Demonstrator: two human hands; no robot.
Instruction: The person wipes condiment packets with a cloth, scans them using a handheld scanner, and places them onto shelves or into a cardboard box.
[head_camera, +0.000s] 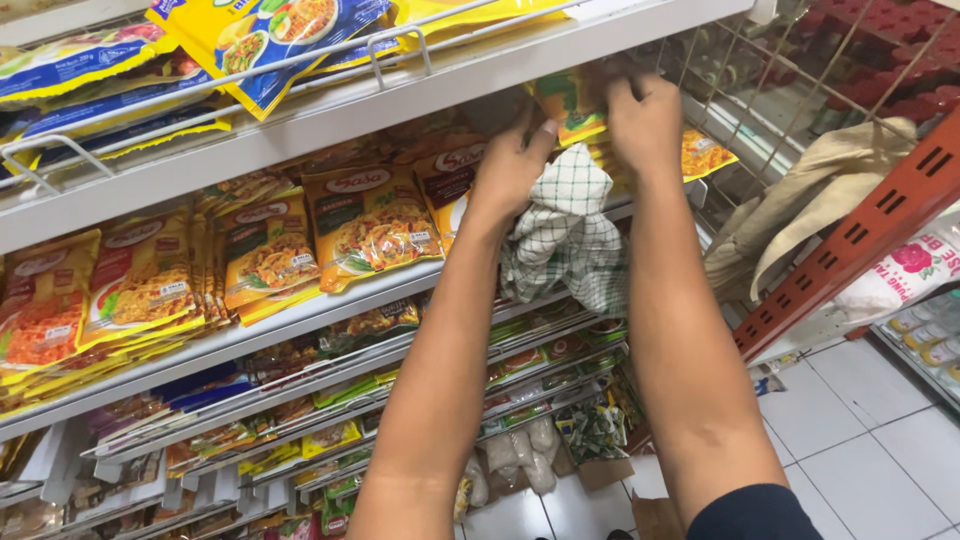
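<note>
A shop aisle of white wire-fronted shelves packed with seasoning packets formed the setting. The left hand had its fingers closed on a checked cloth while touching a yellow-green packet, which the right hand gripped under the upper shelf. Neighbouring orange packets already stood in rows; this one looked not yet settled.

The cloth was white with a green check. The packet above it was yellow and green. Left of them, the sachets were orange-yellow with dark green panels. The far-right bracket was red.
</note>
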